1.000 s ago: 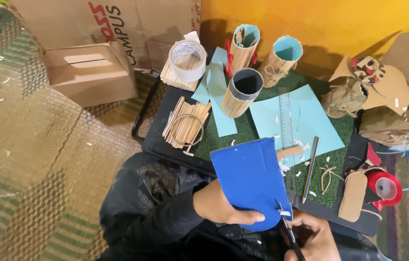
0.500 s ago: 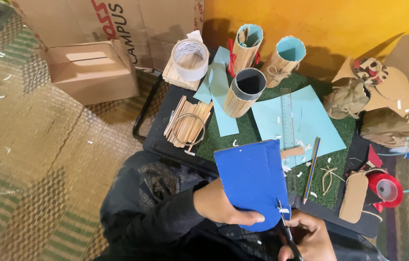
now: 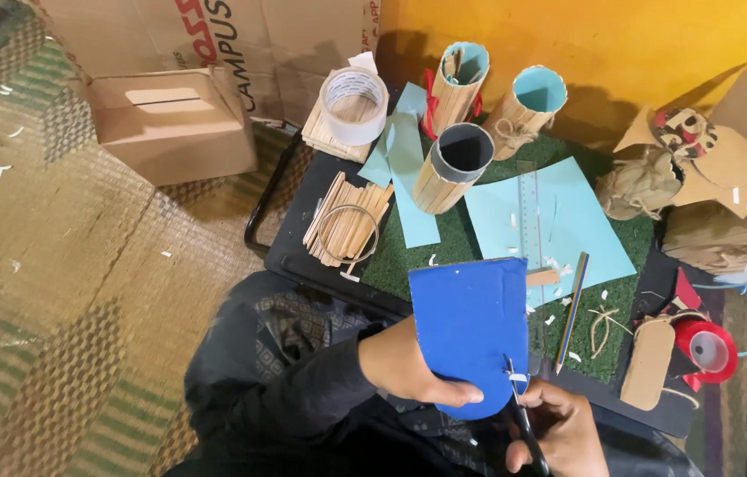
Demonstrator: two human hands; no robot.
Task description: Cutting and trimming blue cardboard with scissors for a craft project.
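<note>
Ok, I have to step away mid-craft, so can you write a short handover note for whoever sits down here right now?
Left hand: holds the blue sheet up by its lower left edge.
Right hand: works the scissors, blades at the sheet's bottom edge.
On the green mat: light blue paper with a clear ruler, a pencil, stick-covered cups, a stick bundle.
Done: cut begun at the lower edge, bottom corners rounded.
Left: rest of the cut; its extent cannot be told.

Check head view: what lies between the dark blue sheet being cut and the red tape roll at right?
In the head view, a pencil lies on the green mat between the blue sheet and the red tape roll, then a tan cardboard tag beside the roll.
</note>
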